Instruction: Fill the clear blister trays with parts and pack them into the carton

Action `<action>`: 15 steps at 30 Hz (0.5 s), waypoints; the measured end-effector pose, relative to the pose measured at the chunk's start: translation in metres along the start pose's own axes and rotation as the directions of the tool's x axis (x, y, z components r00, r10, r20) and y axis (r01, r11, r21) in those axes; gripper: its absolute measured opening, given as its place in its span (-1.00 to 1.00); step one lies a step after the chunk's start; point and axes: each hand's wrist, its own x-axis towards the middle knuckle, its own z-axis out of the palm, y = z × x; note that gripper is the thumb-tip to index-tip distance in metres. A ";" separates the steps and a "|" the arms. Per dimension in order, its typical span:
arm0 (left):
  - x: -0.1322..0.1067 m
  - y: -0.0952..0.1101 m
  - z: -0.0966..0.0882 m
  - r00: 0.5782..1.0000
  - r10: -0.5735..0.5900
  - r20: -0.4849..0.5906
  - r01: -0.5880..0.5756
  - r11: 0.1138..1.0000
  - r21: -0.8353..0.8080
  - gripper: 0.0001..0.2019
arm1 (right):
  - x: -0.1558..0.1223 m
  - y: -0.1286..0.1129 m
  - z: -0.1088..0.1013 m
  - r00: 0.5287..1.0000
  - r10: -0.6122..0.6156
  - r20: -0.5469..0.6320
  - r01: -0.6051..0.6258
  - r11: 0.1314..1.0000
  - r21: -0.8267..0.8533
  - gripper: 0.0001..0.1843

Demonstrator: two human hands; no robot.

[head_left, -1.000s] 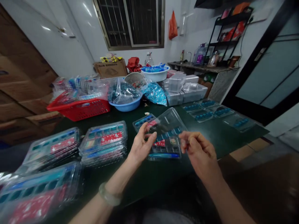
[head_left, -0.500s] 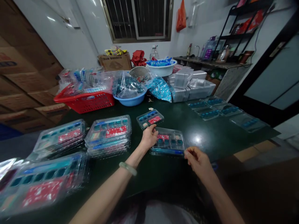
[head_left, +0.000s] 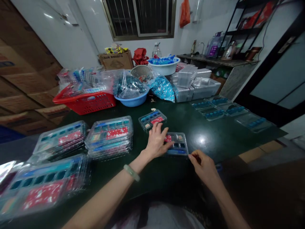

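Note:
In front of me on the table lies a clear plastic case (head_left: 179, 144) with a red printed piece, teal blocks and a blue stick-like item in its compartments. My left hand (head_left: 156, 141) is open, its fingers spread over the case's left side, which it hides. Thumb and forefinger of my right hand (head_left: 202, 163) pinch the near right corner of the case. Just beyond my left fingertips sits another filled case (head_left: 152, 119). Left of that arm rises a stack of filled cases (head_left: 109, 135).
More case stacks stand at the left (head_left: 60, 136) and near left (head_left: 45, 184). A red basket (head_left: 88, 103), a blue basin (head_left: 133, 101) and clear boxes (head_left: 197, 89) line the back. Trays with teal blocks (head_left: 213, 113) lie on the table (head_left: 214, 141) at right.
My left hand has opened from a closed grip at the case's far left edge and now spreads over its left side. My right hand stays at the near right corner.

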 end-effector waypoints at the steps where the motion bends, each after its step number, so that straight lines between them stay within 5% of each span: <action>1: 0.000 0.002 0.000 0.992 0.111 0.060 -0.112 0.994 0.015 -0.25 | -0.001 0.002 0.000 1.000 0.007 -0.010 -0.007 1.000 -0.009 -0.76; 3: 0.001 0.006 0.000 0.946 0.262 0.192 -0.272 0.962 0.026 0.01 | -0.002 0.006 0.002 1.000 0.004 -0.015 -0.004 1.000 -0.003 -0.76; 5: 0.004 0.008 0.001 0.920 0.294 0.258 -0.313 0.949 0.035 0.11 | -0.003 0.011 0.004 1.000 -0.014 -0.011 0.014 0.999 0.031 -0.75; 15: -0.004 0.009 -0.016 0.955 0.191 0.227 -0.211 0.975 0.068 0.00 | 0.003 0.030 0.000 0.997 0.052 -0.057 -0.038 0.976 0.215 -0.64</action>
